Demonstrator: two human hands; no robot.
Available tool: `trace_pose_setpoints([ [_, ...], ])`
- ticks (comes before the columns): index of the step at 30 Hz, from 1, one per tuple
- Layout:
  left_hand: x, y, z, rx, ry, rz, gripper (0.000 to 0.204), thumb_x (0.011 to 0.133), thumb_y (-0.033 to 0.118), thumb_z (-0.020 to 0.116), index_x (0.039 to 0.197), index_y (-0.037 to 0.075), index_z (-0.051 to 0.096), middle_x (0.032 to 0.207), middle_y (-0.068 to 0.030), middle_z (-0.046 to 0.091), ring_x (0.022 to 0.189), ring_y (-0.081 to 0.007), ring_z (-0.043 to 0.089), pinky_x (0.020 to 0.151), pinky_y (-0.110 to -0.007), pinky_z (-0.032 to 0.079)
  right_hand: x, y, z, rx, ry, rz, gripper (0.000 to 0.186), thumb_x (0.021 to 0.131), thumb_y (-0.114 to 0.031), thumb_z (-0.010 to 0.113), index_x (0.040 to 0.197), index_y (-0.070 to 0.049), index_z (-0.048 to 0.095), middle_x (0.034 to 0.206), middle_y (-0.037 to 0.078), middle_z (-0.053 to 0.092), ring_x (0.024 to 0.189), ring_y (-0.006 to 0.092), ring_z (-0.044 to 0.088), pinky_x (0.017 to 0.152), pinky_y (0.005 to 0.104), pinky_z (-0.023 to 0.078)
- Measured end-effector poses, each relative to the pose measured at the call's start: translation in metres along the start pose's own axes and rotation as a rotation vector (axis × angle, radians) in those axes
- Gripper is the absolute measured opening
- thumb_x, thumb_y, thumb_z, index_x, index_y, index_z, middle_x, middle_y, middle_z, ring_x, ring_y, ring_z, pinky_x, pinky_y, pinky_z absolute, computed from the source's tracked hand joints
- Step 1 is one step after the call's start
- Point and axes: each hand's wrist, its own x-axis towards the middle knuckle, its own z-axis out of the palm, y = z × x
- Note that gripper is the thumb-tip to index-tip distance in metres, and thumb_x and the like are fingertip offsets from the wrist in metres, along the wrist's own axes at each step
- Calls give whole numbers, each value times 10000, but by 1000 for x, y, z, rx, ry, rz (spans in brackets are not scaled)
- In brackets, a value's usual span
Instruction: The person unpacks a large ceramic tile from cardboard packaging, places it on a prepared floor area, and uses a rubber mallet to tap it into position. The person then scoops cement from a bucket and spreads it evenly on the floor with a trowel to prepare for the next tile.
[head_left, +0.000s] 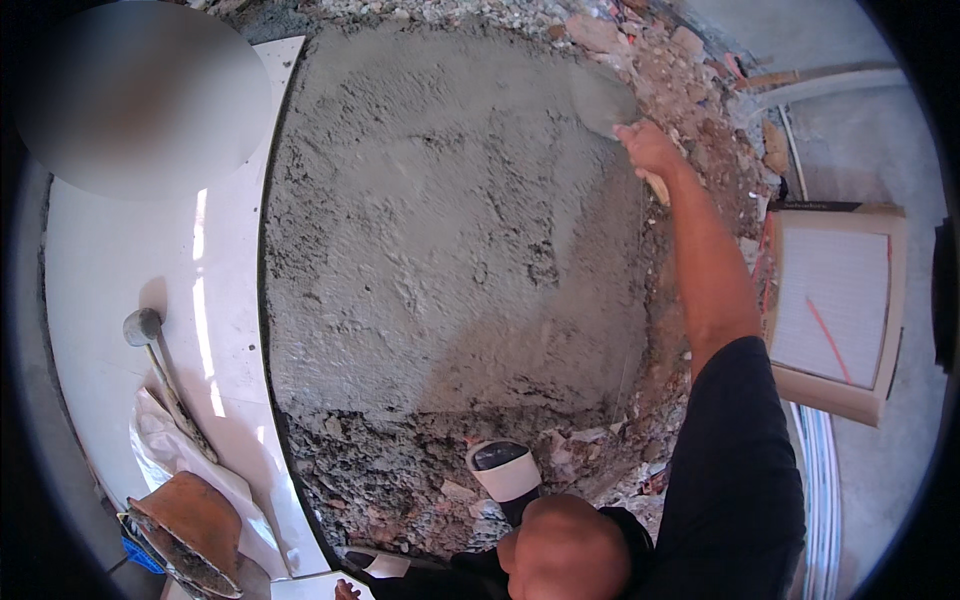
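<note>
My right hand (650, 150) is stretched far out, closed around the wooden handle of a trowel (603, 100). The trowel's grey, mortar-smeared blade lies against the far right corner of a wet mortar bed (430, 220). That bed is smoothed over most of its area and rough along its near edge. Down at the lower edge, only the fingers of my left hand (347, 591) show, apart and over the corner of a pale tile (310, 586); the rest of the hand is out of the picture.
Large white tiles (110, 240) border the mortar on the left. On them lie a rubber mallet (143, 326), a white plastic sheet (160, 430) and a tipped orange mortar-caked bucket (190, 520). Rubble (690, 120) and a cardboard box (835, 300) are right. My sandalled foot (505, 470) stands near the mortar.
</note>
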Motion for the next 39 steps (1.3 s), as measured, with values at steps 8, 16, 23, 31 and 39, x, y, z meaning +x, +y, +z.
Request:
trace_pose_setpoints([
  [8, 6, 0, -2, 8, -17, 14, 658, 964, 529, 440, 1252, -59, 505, 1090, -205, 623, 950, -285, 622, 770, -369, 515, -146, 54, 60, -8, -500, -270, 508, 897, -528, 570, 988, -32, 632, 876, 148, 663, 794, 262, 628, 699, 405, 500],
  [16, 8, 1, -13, 2, -28, 81, 673, 956, 548, 445, 1233, -61, 520, 1072, -204, 629, 937, -287, 626, 755, -372, 520, -216, 60, 52, -235, -479, -341, 535, 918, -572, 488, 1060, -77, 634, 855, 192, 654, 815, 344, 645, 699, 457, 500],
  [23, 3, -8, -9, -84, -23, 156, 642, 973, 520, 428, 1167, -75, 570, 1026, -206, 632, 901, -285, 605, 780, -372, 500, -189, 37, 65, -3, -709, -54, 532, 927, -546, 509, 1031, -38, 630, 746, 83, 598, 655, 194, 570, 605, 352, 490],
  [31, -1, -6, 0, -221, -5, 133, 585, 1000, 484, 396, 1069, -64, 587, 931, -151, 622, 863, -226, 553, 789, -350, 449, -262, 78, 97, -306, -405, -440, 568, 922, -563, 485, 1015, -21, 626, 823, 235, 642, 699, 377, 632, 665, 476, 488],
  [39, 13, 3, -6, -107, -86, 188, 649, 965, 573, 403, 1270, 14, 522, 1100, -158, 631, 920, -238, 623, 762, -356, 444, -271, 104, 95, 168, -679, 36, 545, 927, -534, 497, 931, -4, 624, 742, 175, 613, 658, 292, 586, 633, 430, 474],
])
